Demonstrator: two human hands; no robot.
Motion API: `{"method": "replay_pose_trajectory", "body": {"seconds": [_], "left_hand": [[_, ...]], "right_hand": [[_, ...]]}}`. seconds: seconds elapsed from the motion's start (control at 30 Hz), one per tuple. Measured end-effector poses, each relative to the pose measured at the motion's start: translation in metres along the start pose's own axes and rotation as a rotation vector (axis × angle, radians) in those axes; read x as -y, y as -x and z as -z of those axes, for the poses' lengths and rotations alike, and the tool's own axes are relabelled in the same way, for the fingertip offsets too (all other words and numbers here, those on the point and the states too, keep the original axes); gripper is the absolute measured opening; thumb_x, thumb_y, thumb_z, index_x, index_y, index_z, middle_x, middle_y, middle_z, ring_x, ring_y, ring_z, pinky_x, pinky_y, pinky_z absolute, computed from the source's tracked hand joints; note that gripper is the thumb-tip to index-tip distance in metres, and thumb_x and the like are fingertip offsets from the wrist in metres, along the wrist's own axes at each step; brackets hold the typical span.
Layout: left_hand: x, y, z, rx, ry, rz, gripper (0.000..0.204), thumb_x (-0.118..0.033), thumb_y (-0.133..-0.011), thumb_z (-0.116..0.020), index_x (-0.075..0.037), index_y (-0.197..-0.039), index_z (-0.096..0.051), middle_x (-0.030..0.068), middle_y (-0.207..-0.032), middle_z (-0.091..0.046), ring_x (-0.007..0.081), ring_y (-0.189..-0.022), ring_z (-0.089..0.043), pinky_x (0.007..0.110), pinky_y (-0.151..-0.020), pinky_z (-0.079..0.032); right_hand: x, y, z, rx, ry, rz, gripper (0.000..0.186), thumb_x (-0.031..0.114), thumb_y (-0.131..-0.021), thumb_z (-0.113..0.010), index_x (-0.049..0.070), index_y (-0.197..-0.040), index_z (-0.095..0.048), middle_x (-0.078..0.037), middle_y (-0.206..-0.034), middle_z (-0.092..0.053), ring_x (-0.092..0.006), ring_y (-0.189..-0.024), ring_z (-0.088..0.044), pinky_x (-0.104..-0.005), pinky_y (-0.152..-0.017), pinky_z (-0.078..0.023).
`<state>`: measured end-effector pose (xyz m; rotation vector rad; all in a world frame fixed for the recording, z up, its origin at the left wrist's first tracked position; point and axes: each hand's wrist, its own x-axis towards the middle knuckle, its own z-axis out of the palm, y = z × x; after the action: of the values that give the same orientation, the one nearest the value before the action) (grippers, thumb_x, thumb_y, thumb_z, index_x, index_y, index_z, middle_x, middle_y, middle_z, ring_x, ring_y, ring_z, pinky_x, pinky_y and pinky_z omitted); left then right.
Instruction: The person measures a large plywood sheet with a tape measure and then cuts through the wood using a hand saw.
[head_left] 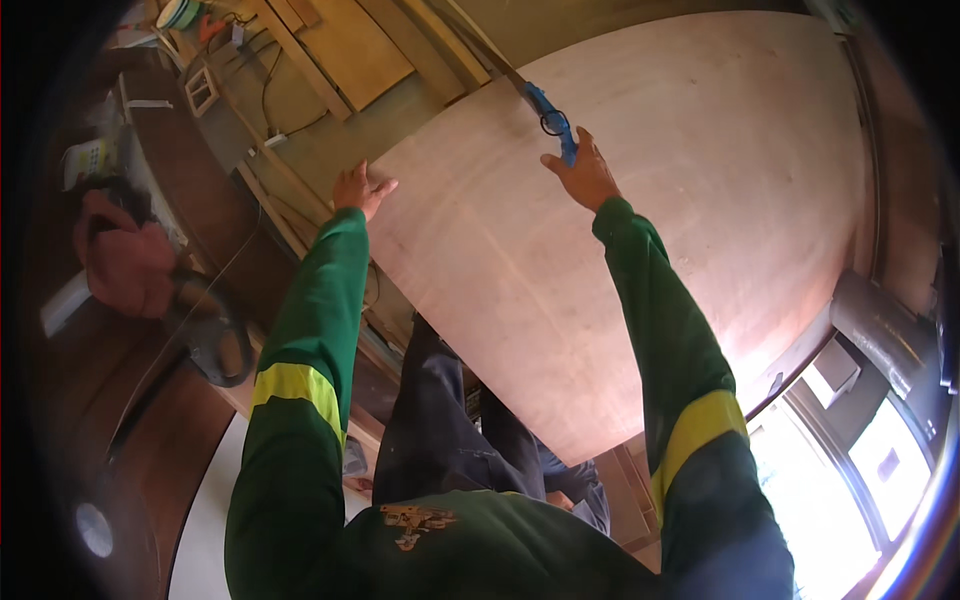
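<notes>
A large pinkish plywood sheet (pixel 500 270) spreads out in front of me, one corner close to my legs. My left hand (pixel 362 192) is at its left edge, thumb over the top face and fingers curled at the side, gripping it. Near the sheet's far edge lies a handsaw (pixel 540 105) with a blue handle and a black ring. Its long blade points away to the upper left, past the edge. My right hand (pixel 585 178) is at the handle's near end, thumb and fingers spread apart around it, not closed.
Wooden boards (pixel 350 50) and cables lie beyond the sheet at the upper left. A reddish cloth (pixel 125 255) and a black ring-shaped object (pixel 215 335) are on the brown surface at left. A dark cylinder (pixel 880 325) stands by the bright window at right. Another person's leg (pixel 580 490) shows below the sheet.
</notes>
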<state>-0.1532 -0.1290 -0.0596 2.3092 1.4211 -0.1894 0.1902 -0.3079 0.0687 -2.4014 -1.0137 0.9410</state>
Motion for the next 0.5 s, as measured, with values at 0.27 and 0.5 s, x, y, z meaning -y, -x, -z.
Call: {"method": "replay_pose_trajectory", "body": {"seconds": [0.27, 0.5], "left_hand": [[0.018, -0.014, -0.003, 0.268, 0.27, 0.148, 0.084, -0.061, -0.068, -0.063, -0.002, -0.124, -0.042, 0.0163, -0.117, -0.052, 0.0304, -0.109, -0.049, 0.037, -0.093, -0.04], [0.003, -0.022, 0.0, 0.29, 0.161, 0.072, 0.076, -0.057, -0.068, -0.066, 0.0, -0.114, -0.046, 0.0158, -0.099, -0.057, 0.0301, -0.092, -0.056, 0.038, -0.079, -0.045]], "right_hand": [[0.018, -0.062, -0.012, -0.118, -0.115, 0.291, 0.043, 0.024, -0.083, -0.056, 0.007, -0.121, -0.044, -0.024, -0.089, -0.061, -0.0442, -0.087, -0.056, -0.0462, -0.074, -0.045], [0.037, -0.07, -0.005, -0.102, 0.087, 0.229, 0.032, 0.023, -0.084, -0.051, 0.01, -0.114, -0.049, -0.025, -0.084, -0.06, -0.0447, -0.084, -0.056, -0.0501, -0.072, -0.044]]}}
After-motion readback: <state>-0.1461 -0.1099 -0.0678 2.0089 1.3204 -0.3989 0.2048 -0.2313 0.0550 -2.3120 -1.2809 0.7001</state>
